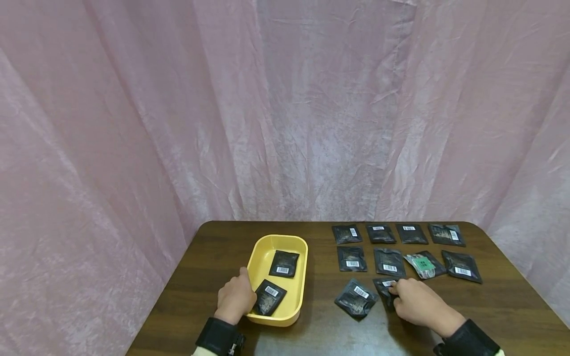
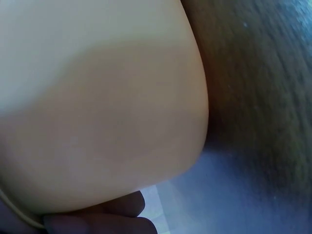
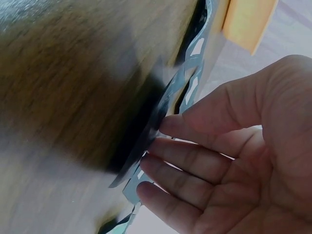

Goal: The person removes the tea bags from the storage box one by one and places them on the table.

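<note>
My left hand (image 1: 236, 295) grips the left rim of a yellow plastic bin (image 1: 302, 277). In the left wrist view the bin's wall (image 2: 122, 117) fills most of the picture, with the fingers (image 2: 117, 207) under its lower edge. Two black foil packets lie inside the bin, one packet (image 1: 284, 263) towards the back and another packet (image 1: 269, 297) in front. At the right, my right hand (image 1: 416, 302) pinches a black packet (image 1: 384, 285) by its edge. In the right wrist view that packet (image 3: 146, 131) stands tilted against the table, thumb and fingertips at its side.
Beside the pinched packet lies another black packet (image 1: 356, 298). Behind it several more are laid in two rows, including a near-row packet (image 1: 352, 259) and a back-row packet (image 1: 347, 234). One green-and-silver packet (image 1: 421, 265) overlaps a black one. A pink curtain (image 1: 311, 123) hangs behind the wooden table (image 1: 200, 277).
</note>
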`<state>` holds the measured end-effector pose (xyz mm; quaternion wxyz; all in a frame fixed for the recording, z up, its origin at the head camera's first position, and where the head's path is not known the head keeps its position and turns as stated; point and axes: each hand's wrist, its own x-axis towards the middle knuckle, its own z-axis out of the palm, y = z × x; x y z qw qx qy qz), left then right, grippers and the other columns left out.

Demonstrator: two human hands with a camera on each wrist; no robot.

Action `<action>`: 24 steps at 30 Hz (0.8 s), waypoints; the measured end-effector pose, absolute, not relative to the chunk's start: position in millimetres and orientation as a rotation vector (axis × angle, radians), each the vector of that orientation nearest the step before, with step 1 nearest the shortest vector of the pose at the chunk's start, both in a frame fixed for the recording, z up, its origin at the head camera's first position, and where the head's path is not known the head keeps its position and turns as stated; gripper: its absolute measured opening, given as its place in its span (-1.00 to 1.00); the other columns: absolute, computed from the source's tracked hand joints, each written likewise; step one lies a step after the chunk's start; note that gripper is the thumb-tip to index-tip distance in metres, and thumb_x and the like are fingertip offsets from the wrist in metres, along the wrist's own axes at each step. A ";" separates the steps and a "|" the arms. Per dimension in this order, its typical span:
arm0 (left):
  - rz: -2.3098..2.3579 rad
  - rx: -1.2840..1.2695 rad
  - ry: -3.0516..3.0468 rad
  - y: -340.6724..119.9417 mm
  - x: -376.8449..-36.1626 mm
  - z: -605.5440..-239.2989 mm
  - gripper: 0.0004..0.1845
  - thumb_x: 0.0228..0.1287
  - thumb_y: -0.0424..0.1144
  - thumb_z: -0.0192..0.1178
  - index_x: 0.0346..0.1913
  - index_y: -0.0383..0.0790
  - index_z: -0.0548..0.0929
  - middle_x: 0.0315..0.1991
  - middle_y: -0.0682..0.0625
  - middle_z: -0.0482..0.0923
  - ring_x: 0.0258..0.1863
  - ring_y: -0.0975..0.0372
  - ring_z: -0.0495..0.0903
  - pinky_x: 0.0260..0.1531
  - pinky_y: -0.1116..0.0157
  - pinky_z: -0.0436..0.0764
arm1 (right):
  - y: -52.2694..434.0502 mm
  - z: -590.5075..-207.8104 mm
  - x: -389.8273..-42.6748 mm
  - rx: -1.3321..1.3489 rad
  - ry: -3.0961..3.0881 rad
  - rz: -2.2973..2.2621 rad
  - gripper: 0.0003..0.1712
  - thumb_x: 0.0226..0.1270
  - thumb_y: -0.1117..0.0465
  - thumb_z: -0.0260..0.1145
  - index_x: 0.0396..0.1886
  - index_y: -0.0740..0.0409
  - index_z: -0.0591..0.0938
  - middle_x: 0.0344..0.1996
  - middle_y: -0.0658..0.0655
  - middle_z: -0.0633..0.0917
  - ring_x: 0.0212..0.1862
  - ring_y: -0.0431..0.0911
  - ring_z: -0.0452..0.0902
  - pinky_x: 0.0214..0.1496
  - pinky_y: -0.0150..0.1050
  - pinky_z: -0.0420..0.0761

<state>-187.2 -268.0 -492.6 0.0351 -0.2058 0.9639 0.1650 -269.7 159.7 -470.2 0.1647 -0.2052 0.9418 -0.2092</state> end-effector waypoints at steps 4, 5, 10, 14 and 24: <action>0.504 -0.626 2.966 -268.8 -187.4 -492.1 -0.44 0.23 -0.29 0.40 0.23 -0.41 0.47 -0.28 -0.23 0.65 -0.38 0.02 0.60 -0.34 0.00 0.60 | 156.8 -468.1 -271.1 -0.610 2.730 -0.546 -0.59 0.25 0.43 0.24 0.06 0.48 0.76 -0.04 0.28 0.85 -0.50 -0.14 0.42 -0.38 -0.25 0.40; 0.502 -0.623 2.967 -268.9 -187.3 -492.0 -0.44 0.23 -0.29 0.40 0.24 -0.41 0.47 -0.28 -0.23 0.65 -0.38 0.02 0.60 -0.34 0.00 0.60 | 155.7 -467.5 -271.2 -0.610 2.738 -0.540 -0.60 0.24 0.43 0.24 0.05 0.46 0.77 -0.10 0.23 0.85 -0.54 -0.13 0.37 -0.40 -0.24 0.37; 0.512 -0.618 2.963 -268.8 -186.8 -492.2 -0.42 0.23 -0.29 0.39 0.27 -0.41 0.46 -0.27 -0.23 0.65 -0.37 0.01 0.60 -0.33 -0.01 0.59 | 154.4 -466.0 -270.4 -0.624 2.764 -0.497 -0.64 0.25 0.42 0.26 0.00 0.42 0.79 -0.33 0.06 0.76 -0.53 -0.14 0.43 -0.39 -0.24 0.36; 0.507 -0.624 2.957 -267.2 -186.7 -492.8 -0.41 0.24 -0.29 0.40 0.27 -0.41 0.46 -0.27 -0.24 0.65 -0.38 0.01 0.59 -0.33 0.00 0.59 | 155.1 -465.6 -269.1 -0.627 2.766 -0.492 -0.65 0.26 0.41 0.26 -0.01 0.39 0.80 -0.41 0.02 0.71 -0.54 -0.14 0.42 -0.40 -0.23 0.35; 0.540 -0.627 2.944 -267.4 -186.5 -490.2 -0.44 0.25 -0.31 0.38 0.26 -0.41 0.46 -0.29 -0.21 0.62 -0.38 0.02 0.58 -0.34 0.03 0.56 | 136.8 -461.1 -267.8 -0.780 2.893 -0.491 -0.85 0.43 0.29 0.30 -0.18 0.13 0.79 -0.53 -0.10 0.62 -0.54 -0.23 0.36 -0.48 -0.30 0.30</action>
